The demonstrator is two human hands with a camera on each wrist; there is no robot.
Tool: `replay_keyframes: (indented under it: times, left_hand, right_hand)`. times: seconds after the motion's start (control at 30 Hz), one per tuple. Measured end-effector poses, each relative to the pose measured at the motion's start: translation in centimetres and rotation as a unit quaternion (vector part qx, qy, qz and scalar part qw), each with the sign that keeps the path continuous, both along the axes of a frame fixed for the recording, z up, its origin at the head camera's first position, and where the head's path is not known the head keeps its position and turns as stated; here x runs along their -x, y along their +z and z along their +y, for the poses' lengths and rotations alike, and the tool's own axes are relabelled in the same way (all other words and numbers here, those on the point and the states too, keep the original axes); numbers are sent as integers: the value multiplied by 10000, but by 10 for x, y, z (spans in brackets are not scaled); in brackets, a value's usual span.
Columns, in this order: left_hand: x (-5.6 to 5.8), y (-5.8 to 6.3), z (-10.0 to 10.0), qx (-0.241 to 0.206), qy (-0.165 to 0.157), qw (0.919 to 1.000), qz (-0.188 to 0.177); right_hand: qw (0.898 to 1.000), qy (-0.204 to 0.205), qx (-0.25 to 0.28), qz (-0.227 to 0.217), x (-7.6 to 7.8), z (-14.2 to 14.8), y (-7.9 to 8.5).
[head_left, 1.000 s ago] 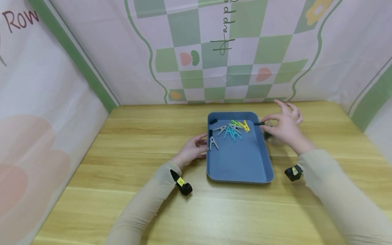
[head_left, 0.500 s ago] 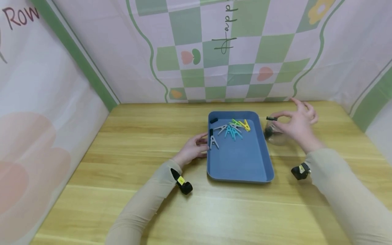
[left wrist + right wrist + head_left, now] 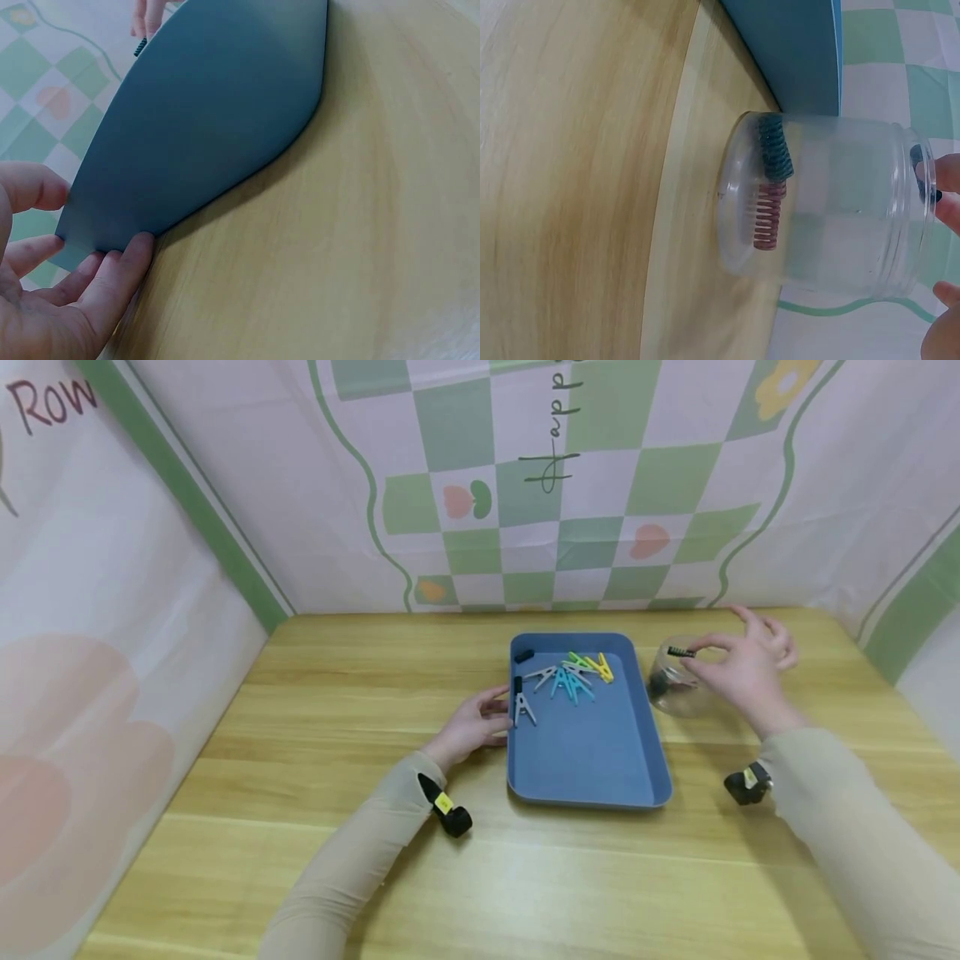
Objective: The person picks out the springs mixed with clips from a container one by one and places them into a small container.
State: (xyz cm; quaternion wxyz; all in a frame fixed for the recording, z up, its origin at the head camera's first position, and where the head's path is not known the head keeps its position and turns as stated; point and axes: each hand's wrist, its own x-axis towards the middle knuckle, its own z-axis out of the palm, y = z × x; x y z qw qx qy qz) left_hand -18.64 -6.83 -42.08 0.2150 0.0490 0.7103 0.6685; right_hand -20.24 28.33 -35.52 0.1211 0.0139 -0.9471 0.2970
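My right hand (image 3: 750, 677) pinches a small black coil spring (image 3: 681, 652) between thumb and forefinger, over the mouth of a clear jar (image 3: 847, 217). Inside that jar lie a dark green spring (image 3: 775, 148) and a red spring (image 3: 766, 217). A blue rectangular tray (image 3: 585, 760) stands just left of the jar. Against the tray's left outer wall rest the fingertips of my left hand (image 3: 468, 727), fingers spread and holding nothing. The left wrist view shows them touching the wall (image 3: 202, 112) low down and near its edge.
Several clothespins (image 3: 574, 681) in blue, grey, green and yellow lie in the tray's far part. A grey clothespin (image 3: 522, 708) and small black pieces (image 3: 524, 656) lie along its left side. A patterned cloth (image 3: 525, 543) hangs behind the wooden table (image 3: 360, 693).
My right hand has moved right with the black spring, from the tray's right rim to over the jar. My left hand has stayed at the tray's left wall.
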Motion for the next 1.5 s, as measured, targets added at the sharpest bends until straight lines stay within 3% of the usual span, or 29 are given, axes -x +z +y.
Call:
replay_keyframes:
  times: [0.3, 0.9, 1.5]
  left_hand:
    - [0, 0, -1, 49, 13, 10000, -51]
    - [-2, 2, -1, 69, -19, 10000, -13]
    - [-2, 2, -2, 96, -44, 9999, -28]
  right_hand:
    - [9996, -22, -17, -292, 3, 4, -3]
    - [9989, 3, -22, -471, 4, 1, -1]
    - [9989, 235, -104, -393, 3, 0, 0]
